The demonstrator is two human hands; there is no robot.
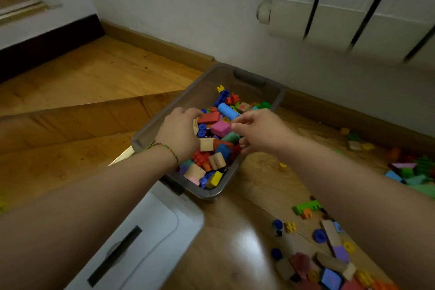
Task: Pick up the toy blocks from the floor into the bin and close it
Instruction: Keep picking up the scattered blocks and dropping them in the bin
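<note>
both hands, left hand [181, 133] and right hand [256, 130], over the bin [169, 110], fingers loose, holding nothing we can see. next we'd scoop floor blocks [329, 263] in handfuls; lid [150, 238] last.

One head-worn camera looks forward and down, close over the bin [277, 99] at 12 o'clock, floor [235, 238] spreading to 4 o'clock.

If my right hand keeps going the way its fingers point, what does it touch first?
Most likely the pink block: the right hand reaches leftward over the bin, its fingertips right beside that block. Depth is unclear, so the blue cylinder just behind could come first.
</note>
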